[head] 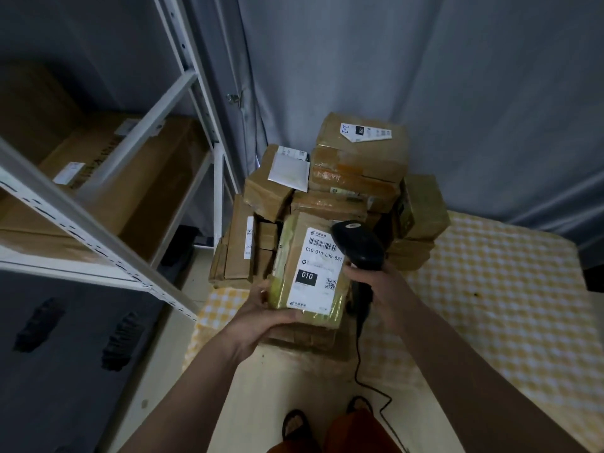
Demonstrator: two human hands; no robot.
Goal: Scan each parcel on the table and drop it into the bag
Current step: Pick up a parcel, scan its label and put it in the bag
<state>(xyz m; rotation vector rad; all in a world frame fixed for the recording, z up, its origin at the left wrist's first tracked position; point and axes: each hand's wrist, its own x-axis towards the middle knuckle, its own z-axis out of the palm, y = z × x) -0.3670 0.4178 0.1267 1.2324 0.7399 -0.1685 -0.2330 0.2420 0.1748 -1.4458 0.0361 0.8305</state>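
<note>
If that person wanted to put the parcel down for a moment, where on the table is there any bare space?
The widest bare patch of the checked tablecloth lies right of the scanner and the right hand, up to the curtain. A small strip shows under the left hand. The back corner is crowded with the parcel pile.

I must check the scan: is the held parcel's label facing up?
Yes. The parcel shows its barcode label upward, under the scanner.
</note>
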